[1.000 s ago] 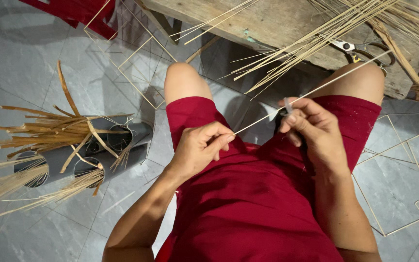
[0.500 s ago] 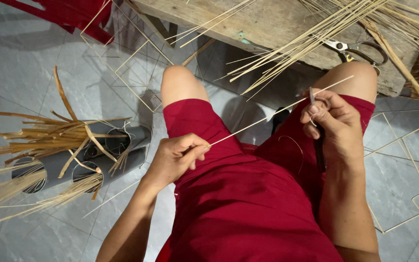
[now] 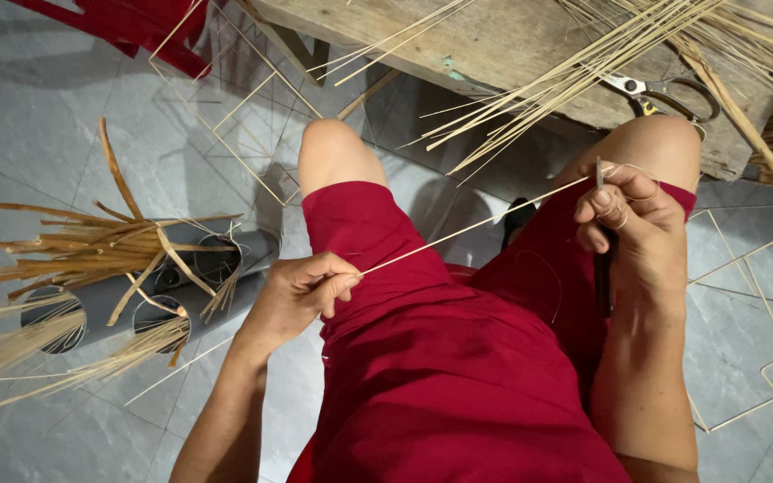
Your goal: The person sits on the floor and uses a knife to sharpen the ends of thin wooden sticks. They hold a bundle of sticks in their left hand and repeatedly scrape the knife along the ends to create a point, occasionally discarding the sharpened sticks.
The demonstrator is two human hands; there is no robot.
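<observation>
I see the left hand (image 3: 301, 291) pinching one end of a thin bamboo strip (image 3: 471, 226) over the lap, the right hand (image 3: 632, 219) gripping its other end against a dark blade (image 3: 603, 268). Scissors (image 3: 664, 89) and loose strips (image 3: 601, 63) lie on the tabletop (image 3: 512, 45) ahead; bamboo scraps (image 3: 91, 250) are on the floor at left.

Beyond the right hand (image 3: 632, 219), which pinches a thin stick (image 3: 467, 228), stands a rough wooden bench (image 3: 503, 45). On it lie many loose sticks (image 3: 583, 67) and scissors (image 3: 664, 89). Left of the left hand (image 3: 301, 291), on the grey tile floor (image 3: 38, 116), lie grey tubes (image 3: 100, 304) with bamboo strips (image 3: 73, 250).
</observation>
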